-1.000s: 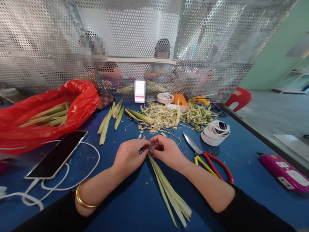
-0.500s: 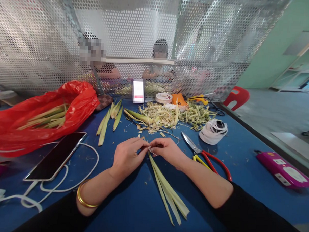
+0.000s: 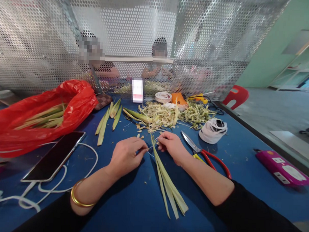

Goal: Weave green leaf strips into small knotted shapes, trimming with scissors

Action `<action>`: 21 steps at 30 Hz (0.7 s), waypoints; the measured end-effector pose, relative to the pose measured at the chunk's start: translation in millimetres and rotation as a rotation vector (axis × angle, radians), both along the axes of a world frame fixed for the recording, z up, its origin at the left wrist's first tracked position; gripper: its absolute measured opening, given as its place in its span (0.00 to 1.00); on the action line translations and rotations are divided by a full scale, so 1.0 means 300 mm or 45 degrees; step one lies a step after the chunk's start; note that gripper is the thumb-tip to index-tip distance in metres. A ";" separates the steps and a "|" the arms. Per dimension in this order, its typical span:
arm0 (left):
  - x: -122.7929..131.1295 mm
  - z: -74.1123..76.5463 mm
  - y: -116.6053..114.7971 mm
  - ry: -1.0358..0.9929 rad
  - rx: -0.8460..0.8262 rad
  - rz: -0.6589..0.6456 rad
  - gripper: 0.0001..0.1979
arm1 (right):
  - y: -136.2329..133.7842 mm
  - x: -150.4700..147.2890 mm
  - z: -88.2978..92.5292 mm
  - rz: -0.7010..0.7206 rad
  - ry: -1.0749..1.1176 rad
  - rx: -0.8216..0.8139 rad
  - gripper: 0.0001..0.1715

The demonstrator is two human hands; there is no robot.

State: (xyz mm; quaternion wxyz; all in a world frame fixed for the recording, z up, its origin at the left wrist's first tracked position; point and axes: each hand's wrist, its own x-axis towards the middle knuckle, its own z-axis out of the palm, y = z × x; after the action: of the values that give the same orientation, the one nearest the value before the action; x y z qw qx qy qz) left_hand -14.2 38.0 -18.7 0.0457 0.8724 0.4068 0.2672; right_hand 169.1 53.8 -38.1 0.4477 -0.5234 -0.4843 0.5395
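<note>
My left hand (image 3: pixel 126 155) and my right hand (image 3: pixel 170 146) rest on the blue table (image 3: pixel 131 210), each pinching one end of a thin pale thread (image 3: pixel 150 148) stretched between them. The thread crosses the top of a bundle of long pale green leaf strips (image 3: pixel 167 184), which lies pointing toward me. Both hands are closed in a pinch. A gold bangle (image 3: pixel 78 199) sits on my left wrist.
Red-handled scissors (image 3: pixel 206 155) lie right of my right hand, a white tape coil (image 3: pixel 213 131) beyond. A trimmings pile (image 3: pixel 169 115) and loose leaves (image 3: pixel 107 119) lie ahead. Left: a red bag (image 3: pixel 43 112) of stalks, a phone (image 3: pixel 54 156) with cable. Purple case (image 3: pixel 281 166) far right. People sit behind the mesh screen (image 3: pixel 147 34).
My hands have moved apart, drawing the thread taut between them, where before they met over the bundle's top. The bundle's tip has shifted slightly away from me.
</note>
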 end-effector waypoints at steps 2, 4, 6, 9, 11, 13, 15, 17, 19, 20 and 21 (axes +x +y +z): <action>-0.003 -0.001 0.004 0.092 -0.042 -0.099 0.08 | 0.003 0.001 -0.002 -0.077 0.024 -0.021 0.08; -0.002 -0.004 0.007 0.105 -0.093 -0.152 0.08 | 0.002 -0.001 0.001 -0.102 0.051 -0.031 0.08; 0.004 -0.005 0.009 -0.030 -0.170 -0.134 0.07 | 0.001 -0.003 0.005 -0.084 0.076 -0.046 0.08; 0.015 0.001 0.010 -0.415 -0.366 -0.072 0.07 | 0.002 -0.004 0.009 -0.033 0.102 -0.088 0.06; 0.020 0.008 0.009 -0.664 -0.603 -0.077 0.08 | 0.003 -0.003 0.009 -0.004 0.111 -0.108 0.06; 0.023 0.014 0.009 -0.859 -0.884 -0.098 0.09 | 0.003 -0.002 0.009 0.024 0.113 -0.112 0.06; 0.025 0.015 0.010 -1.004 -1.103 -0.102 0.09 | 0.003 0.002 0.010 0.061 0.112 -0.110 0.05; 0.025 0.008 0.015 -1.093 -1.212 -0.073 0.10 | 0.003 0.009 0.013 0.111 0.110 -0.108 0.04; 0.026 -0.005 0.023 -1.154 -1.262 -0.032 0.10 | 0.001 0.017 0.020 0.166 0.115 -0.101 0.04; 0.026 -0.012 0.028 -1.179 -1.272 -0.010 0.10 | -0.001 0.021 0.025 0.191 0.122 -0.092 0.04; 0.026 -0.019 0.032 -1.197 -1.280 0.007 0.11 | -0.004 0.023 0.030 0.208 0.129 -0.078 0.04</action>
State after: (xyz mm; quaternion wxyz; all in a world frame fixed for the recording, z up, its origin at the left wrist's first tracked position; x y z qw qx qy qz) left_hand -6.4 47.5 -24.3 0.6157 0.5358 0.4205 0.3963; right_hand 176.0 52.7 -29.2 0.4098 -0.4677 -0.4855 0.6145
